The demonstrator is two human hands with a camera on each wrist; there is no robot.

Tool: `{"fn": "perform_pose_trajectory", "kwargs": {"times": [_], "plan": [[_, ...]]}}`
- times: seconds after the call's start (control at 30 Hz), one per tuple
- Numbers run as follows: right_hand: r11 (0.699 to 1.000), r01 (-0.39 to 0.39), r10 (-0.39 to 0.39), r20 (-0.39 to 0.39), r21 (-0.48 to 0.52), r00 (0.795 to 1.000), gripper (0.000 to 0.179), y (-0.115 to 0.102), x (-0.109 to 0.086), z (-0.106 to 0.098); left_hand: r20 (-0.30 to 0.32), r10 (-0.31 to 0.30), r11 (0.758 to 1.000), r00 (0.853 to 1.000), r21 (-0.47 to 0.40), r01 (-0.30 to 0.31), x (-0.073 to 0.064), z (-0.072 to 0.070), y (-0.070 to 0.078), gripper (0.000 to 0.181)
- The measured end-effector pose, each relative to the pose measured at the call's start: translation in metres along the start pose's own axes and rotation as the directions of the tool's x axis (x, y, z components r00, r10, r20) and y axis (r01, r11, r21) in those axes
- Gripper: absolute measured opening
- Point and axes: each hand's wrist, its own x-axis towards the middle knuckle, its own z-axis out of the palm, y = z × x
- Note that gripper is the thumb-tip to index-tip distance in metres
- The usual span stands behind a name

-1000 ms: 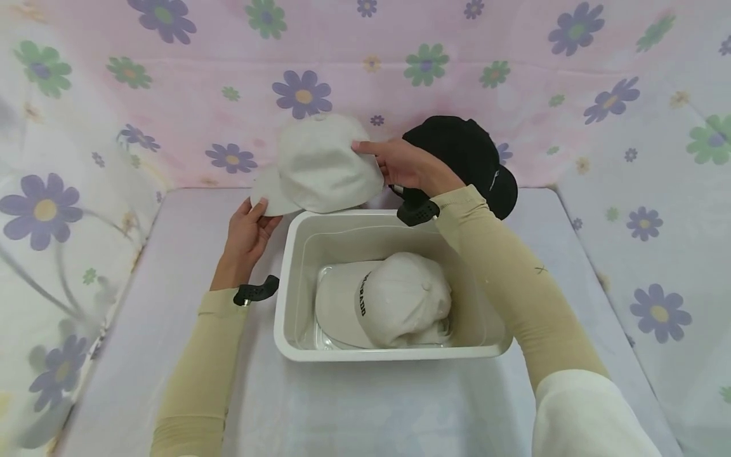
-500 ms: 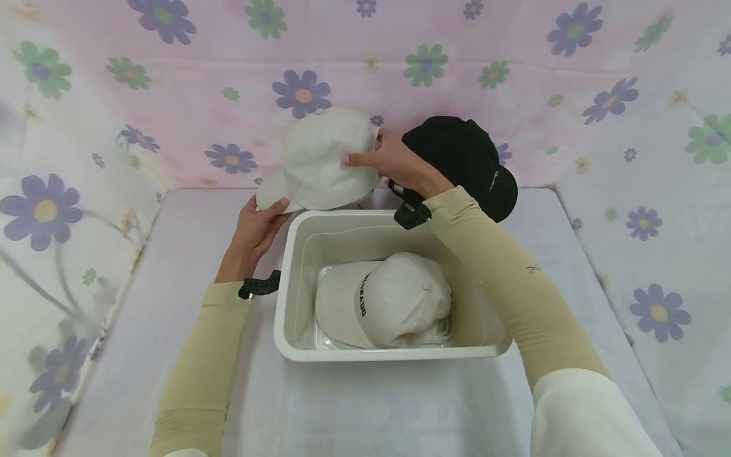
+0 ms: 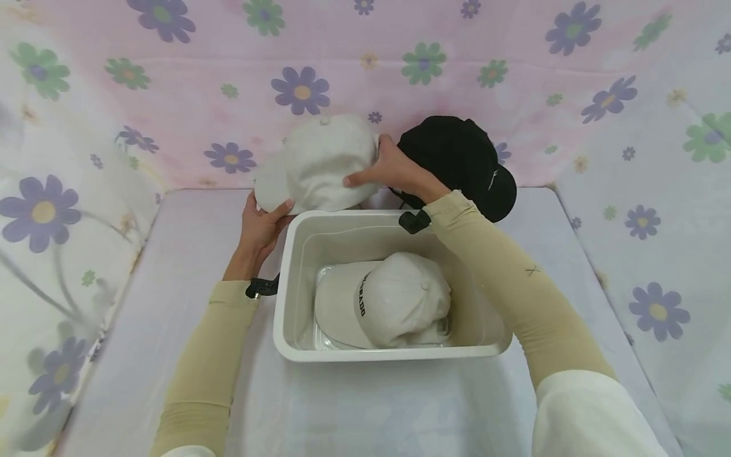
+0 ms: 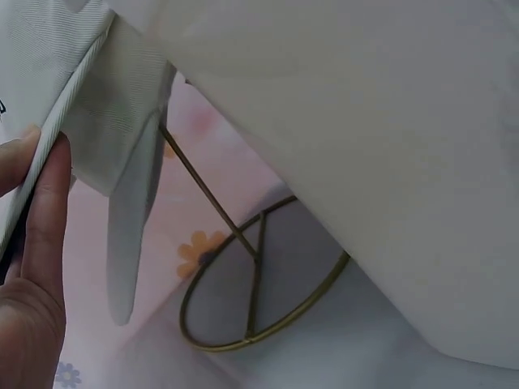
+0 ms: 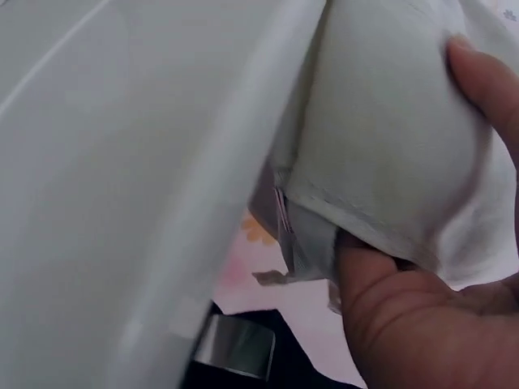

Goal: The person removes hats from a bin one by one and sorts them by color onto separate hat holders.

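Observation:
A white cap is held behind the bin, its brim pointing left. My left hand pinches the brim; in the left wrist view the fingers grip its edge. My right hand grips the opposite end of the cap, thumb outside on the crown and other fingers tucked under the edge, as the right wrist view shows. Below the cap stands a gold wire stand with a round base; its rod runs up behind the fabric. Whether the cap touches the stand is hidden.
A cream bin sits at the front middle, holding a beige cap with dark lettering. Right of the white cap is a black cap, close to my right wrist. Flowered cloth walls enclose the table.
The white cap has shifted slightly right, rising a little and then lowering. My right thumb has slid lower on the crown, and my left hand has moved a bit right with the brim.

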Motion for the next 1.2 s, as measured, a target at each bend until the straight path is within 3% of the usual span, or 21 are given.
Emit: {"fn": "perform_pose_trajectory", "kwargs": {"times": [0.13, 0.33, 0.43, 0.63, 0.77, 0.9, 1.1, 1.2], "plan": [[0.998, -0.010, 0.011, 0.030, -0.055, 0.999, 0.104, 0.001, -0.002, -0.001, -0.023, -0.006, 0.999, 1.000, 0.035, 0.007, 0.000, -0.001, -0.004, 0.076], [0.996, 0.024, -0.023, 0.017, -0.087, 1.000, 0.104, 0.002, -0.003, -0.003, -0.006, 0.094, 0.994, 0.996, 0.052, -0.093, 0.000, 0.001, 0.001, 0.079], [0.995, 0.048, -0.049, -0.002, -0.088, 0.999, 0.102, 0.002, -0.003, -0.004, -0.003, 0.112, 0.991, 0.994, 0.072, -0.112, 0.001, 0.001, 0.003, 0.084], [0.996, 0.052, -0.050, 0.025, -0.070, 0.998, 0.097, 0.008, -0.004, -0.003, -0.008, 0.041, 0.982, 0.999, 0.183, -0.039, 0.002, -0.006, -0.007, 0.082], [0.994, 0.060, -0.056, 0.041, -0.093, 0.998, 0.097, 0.012, -0.005, -0.003, -0.008, 0.007, 0.978, 1.000, 0.208, -0.005, 0.002, -0.010, -0.016, 0.082], [0.991, 0.062, -0.057, 0.048, -0.116, 0.997, 0.094, 0.012, -0.007, -0.004, 0.013, -0.031, 0.982, 0.999, 0.188, 0.028, 0.000, -0.012, -0.016, 0.081], [0.998, 0.057, -0.056, 0.079, -0.014, 0.995, 0.101, 0.019, -0.004, -0.009, 0.023, -0.134, 0.990, 0.991, 0.039, 0.133, 0.006, -0.015, 0.003, 0.060], [0.997, 0.064, -0.067, 0.070, 0.034, 0.995, 0.097, 0.022, -0.003, -0.010, 0.000, -0.178, 0.983, 0.984, 0.037, 0.178, 0.010, -0.013, 0.010, 0.060]]}}
